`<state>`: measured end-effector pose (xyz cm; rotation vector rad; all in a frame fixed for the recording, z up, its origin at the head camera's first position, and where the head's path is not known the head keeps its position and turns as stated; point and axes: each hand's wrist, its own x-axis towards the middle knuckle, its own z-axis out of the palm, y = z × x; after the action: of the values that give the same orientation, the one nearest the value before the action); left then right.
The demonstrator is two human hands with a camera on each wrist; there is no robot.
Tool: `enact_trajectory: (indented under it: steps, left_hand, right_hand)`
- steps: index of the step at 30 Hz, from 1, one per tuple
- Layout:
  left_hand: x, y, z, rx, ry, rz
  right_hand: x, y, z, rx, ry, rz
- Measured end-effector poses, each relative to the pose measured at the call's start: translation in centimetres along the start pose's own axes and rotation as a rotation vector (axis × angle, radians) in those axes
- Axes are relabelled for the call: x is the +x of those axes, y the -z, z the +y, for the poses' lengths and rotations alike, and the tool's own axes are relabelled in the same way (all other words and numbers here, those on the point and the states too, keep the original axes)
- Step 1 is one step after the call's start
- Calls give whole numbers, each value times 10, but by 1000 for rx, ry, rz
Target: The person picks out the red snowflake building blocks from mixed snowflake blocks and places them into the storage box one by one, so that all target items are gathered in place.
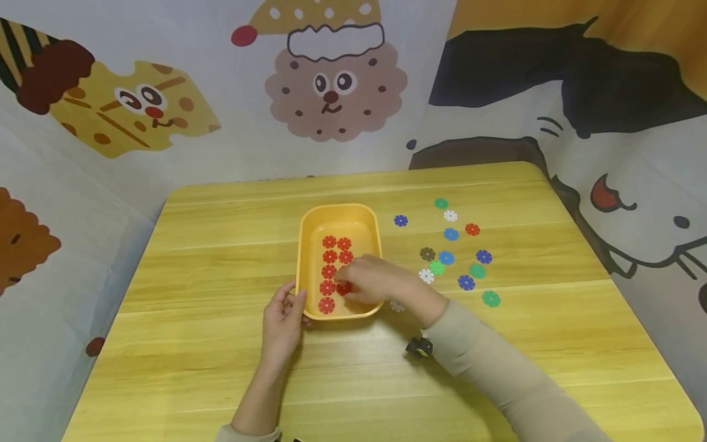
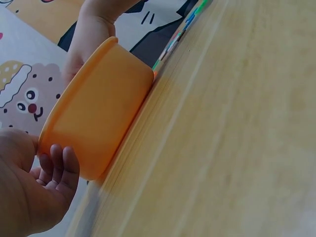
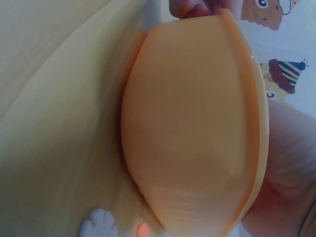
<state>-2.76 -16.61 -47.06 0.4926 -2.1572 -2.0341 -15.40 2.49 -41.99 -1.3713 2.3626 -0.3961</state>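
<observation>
A yellow-orange plastic tray (image 1: 339, 212) stands on the table, with red snowflake discs (image 1: 329, 256) laid in two columns on its floor. My left hand (image 1: 283, 322) grips the tray's near left corner, thumb at the rim and fingers against the outer wall, as the left wrist view also shows. Over the tray's right rim reaches my right hand (image 1: 371, 279), its thumb and fingers around a red snowflake disc (image 1: 344, 288) low in the right column. The tray wall (image 3: 192, 113) hides those fingertips in the right wrist view.
Right of the tray lie loose snowflake discs, among them a green disc (image 1: 491, 299), a brown disc (image 1: 428, 253), a red disc (image 1: 472, 229) and a white disc (image 1: 450, 215). A grey-white disc (image 1: 397, 306) lies partly under the right forearm. Behind the wooden table (image 1: 221, 245) hangs a cartoon-printed cloth (image 1: 232, 135).
</observation>
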Motion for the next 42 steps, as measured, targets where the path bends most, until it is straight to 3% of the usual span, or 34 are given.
enact_trajectory:
  steps: [4, 11, 22, 29, 42]
  left_hand:
    - [0, 0, 0, -3, 6, 1]
    - [0, 0, 2, 1, 18, 4]
    - [0, 0, 2, 10, 26, 8]
    - [0, 0, 1, 18, 11, 6]
    - [0, 0, 2, -1, 19, 7]
  right_hand:
    - [-2, 2, 2, 21, 15, 57]
    - [-12, 9, 17, 106, 15, 303]
    - [-37, 13, 54, 174, -76, 604]
    - [-45, 9, 71, 209, -236, 708]
    - [-65, 9, 103, 205, -292, 764]
